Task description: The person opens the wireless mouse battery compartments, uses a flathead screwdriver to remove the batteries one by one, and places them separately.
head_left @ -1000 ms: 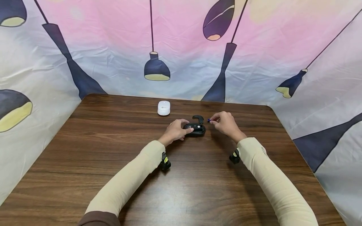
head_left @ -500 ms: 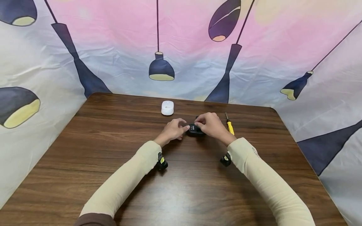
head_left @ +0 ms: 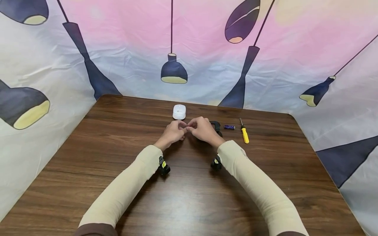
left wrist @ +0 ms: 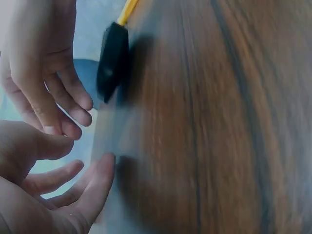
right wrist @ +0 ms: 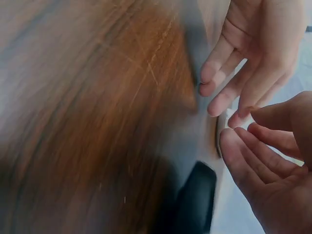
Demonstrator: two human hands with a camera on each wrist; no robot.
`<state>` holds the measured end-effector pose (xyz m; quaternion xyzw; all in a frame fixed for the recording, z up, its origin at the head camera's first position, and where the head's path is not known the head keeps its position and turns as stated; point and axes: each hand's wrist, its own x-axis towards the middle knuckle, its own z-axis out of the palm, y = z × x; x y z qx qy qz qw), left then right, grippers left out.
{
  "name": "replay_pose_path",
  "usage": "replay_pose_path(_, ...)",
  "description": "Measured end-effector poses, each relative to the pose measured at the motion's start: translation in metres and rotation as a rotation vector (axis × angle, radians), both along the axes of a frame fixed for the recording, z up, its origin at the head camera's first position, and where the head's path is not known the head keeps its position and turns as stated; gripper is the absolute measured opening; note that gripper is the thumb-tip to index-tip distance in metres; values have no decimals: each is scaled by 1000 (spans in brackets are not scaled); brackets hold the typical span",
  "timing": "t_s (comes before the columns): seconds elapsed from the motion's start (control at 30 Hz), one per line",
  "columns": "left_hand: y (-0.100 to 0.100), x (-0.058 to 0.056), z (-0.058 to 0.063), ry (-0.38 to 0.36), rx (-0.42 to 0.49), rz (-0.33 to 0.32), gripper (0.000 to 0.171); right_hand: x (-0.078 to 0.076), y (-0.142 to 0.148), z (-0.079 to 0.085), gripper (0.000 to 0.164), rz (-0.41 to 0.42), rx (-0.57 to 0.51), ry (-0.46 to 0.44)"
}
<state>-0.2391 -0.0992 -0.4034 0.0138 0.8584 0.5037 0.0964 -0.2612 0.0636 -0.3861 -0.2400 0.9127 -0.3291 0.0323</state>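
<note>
A person's left hand [head_left: 172, 132] and right hand [head_left: 203, 129] are meeting at the fingertips, any pinched item impossible to tell, near a black mouse [left wrist: 112, 63], while a blue battery [head_left: 229, 127] is lying between a curved black cover [head_left: 217, 125] and a yellow screwdriver [head_left: 245, 135], risking rolling if the right hand brushes it.

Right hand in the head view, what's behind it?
Just beyond the right hand, a curved black piece and one end of a black mouse show. The hand hides the mouse's other end.
</note>
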Motion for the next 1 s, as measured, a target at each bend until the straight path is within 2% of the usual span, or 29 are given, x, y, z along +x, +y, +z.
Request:
replay_pose_path(0.17,-9,-6,-4,86,-150,79,33,-10,-13,-7,24,-75,0,-50)
replay_pose_path(0.3,-16,-12,-5,164,-219,120,32,-16,-23,-8,32,-124,0,-102)
replay_pose_path(0.5,-22,-21,-5,189,-281,145,41,-24,-33,-11,46,-156,-6,-161)
replay_pose_path(0.63,-21,-28,-5,180,-318,139,50,-30,-36,-15,50,-154,-21,-171)
replay_pose_path(0.73,-20,-31,-5,173,-356,126,56,-33,-37,-17,55,-120,-26,-182)
replay_pose_path(1.0,-21,-40,-4,164,-458,5,68,-42,-42,-16,71,-5,48,-191)
